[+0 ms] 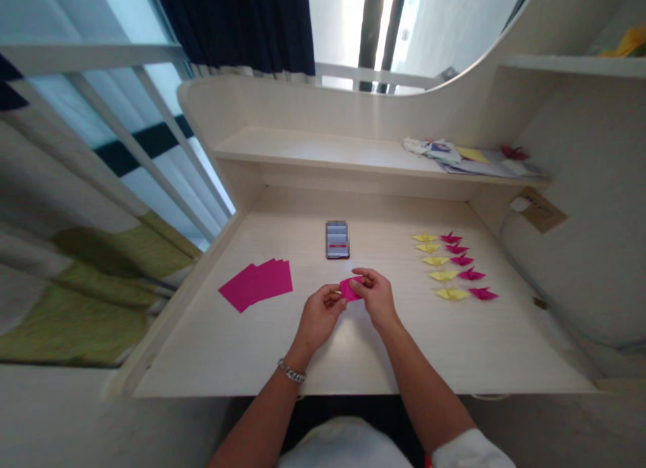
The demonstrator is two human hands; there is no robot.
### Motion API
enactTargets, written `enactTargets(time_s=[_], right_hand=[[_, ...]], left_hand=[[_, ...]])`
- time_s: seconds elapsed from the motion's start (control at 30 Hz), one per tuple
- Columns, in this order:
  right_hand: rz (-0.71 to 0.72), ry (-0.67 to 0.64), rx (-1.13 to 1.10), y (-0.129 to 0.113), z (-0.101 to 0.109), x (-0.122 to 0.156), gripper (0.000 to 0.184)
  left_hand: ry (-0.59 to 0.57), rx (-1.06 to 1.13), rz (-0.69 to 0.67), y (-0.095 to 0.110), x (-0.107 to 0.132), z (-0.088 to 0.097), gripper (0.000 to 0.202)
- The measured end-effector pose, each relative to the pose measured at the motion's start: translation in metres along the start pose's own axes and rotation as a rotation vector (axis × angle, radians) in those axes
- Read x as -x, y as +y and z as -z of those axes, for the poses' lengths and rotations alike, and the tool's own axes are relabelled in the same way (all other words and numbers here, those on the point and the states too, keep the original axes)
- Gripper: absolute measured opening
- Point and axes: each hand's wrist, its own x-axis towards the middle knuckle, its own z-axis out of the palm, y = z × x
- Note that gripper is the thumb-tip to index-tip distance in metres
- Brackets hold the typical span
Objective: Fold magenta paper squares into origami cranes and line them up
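Note:
A small folded piece of pink paper [349, 288] is held just above the pale wooden desk [353, 347], in the middle. My left hand [321, 315], with a metal bracelet on its wrist, pinches the paper's left side. My right hand [374, 294] pinches its right side from above. Both hands have their fingers closed on the paper. Part of the paper is hidden by my fingers.
A stack of pink paper sheets [257, 284] lies fanned at the left. A phone [337, 239] lies behind my hands. Rows of yellow folded cranes [437, 265] and pink folded cranes [467, 265] sit at the right. Papers [464, 157] lie on the shelf.

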Motion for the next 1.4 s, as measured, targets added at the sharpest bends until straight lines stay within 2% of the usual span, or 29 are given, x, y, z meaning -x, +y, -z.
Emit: enactTargets(time_s=[0.07, 0.17, 0.23, 0.33, 0.43, 0.53, 0.6, 0.7, 0.9, 1.27, 1.4], right_hand=[[0.008, -0.074, 0.079, -0.003, 0.004, -0.002, 0.035], [0.061, -0.19, 0.259, -0.008, 0.01, -0.004, 0.019], [0.106, -0.211, 0.349, -0.012, 0.012, -0.004, 0.013], [0.109, -0.175, 0.349, -0.012, 0.011, -0.003, 0.013], [0.046, -0.154, 0.252, -0.008, 0.007, 0.0, 0.016], [0.003, -0.157, 0.156, -0.005, 0.003, 0.003, 0.018], [-0.007, -0.158, 0.1, -0.005, 0.001, 0.004, 0.02], [-0.01, -0.167, 0.049, -0.005, 0.0, 0.006, 0.023], [-0.015, -0.168, 0.028, -0.005, 0.0, 0.009, 0.024], [-0.021, -0.183, 0.016, -0.005, 0.001, 0.01, 0.023], [0.007, -0.188, 0.029, -0.007, 0.002, 0.01, 0.02]], left_hand=[[0.041, -0.048, -0.031, 0.002, -0.001, 0.004, 0.026], [0.136, -0.11, -0.067, 0.004, -0.003, 0.01, 0.023], [0.199, -0.13, -0.087, 0.006, -0.004, 0.012, 0.022], [0.252, -0.145, -0.097, 0.007, -0.006, 0.012, 0.022], [0.214, -0.082, 0.004, 0.008, -0.007, 0.008, 0.03], [0.173, 0.091, 0.135, 0.007, -0.006, 0.004, 0.041], [0.178, 0.183, 0.161, 0.008, -0.006, 0.001, 0.044], [0.207, 0.219, 0.145, 0.008, -0.005, -0.001, 0.046], [0.235, 0.159, 0.102, 0.011, -0.006, -0.001, 0.041], [0.218, 0.108, 0.021, 0.011, -0.004, 0.0, 0.036], [0.192, 0.15, 0.034, 0.012, -0.002, 0.001, 0.034]])
